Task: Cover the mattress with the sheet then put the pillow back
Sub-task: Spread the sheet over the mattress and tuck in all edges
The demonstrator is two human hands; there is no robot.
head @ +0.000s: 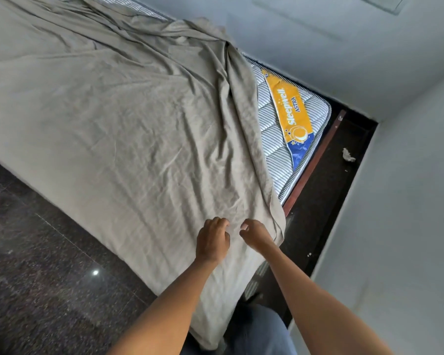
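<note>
Head view: I stand beside the bed and see the grey sheet (118, 119) spread over most of the mattress (274, 139), with many wrinkles. The step in hand is the covering, and I judge it more than half done. At 2 o'clock from the hands one corner of the mattress is bare, showing striped quilting and a yellow and blue label (290, 108). There the sheet edge lies bunched in a long fold.

The left hand (212, 242) and the right hand (256, 233) are just beside each other at 6 o'clock in the picture, on the sheet near the foot end. The fingers (222, 222) of both hands are curled into the cloth and seem to hold it.

The next move, I think, calls for pulling the bunched edge toward 2 o'clock until it passes over the bare corner. Then the folds need smoothing. The dark wooden frame (315, 160) stands close to the wall, so space there is narrow. The pillow is not in view.
</note>
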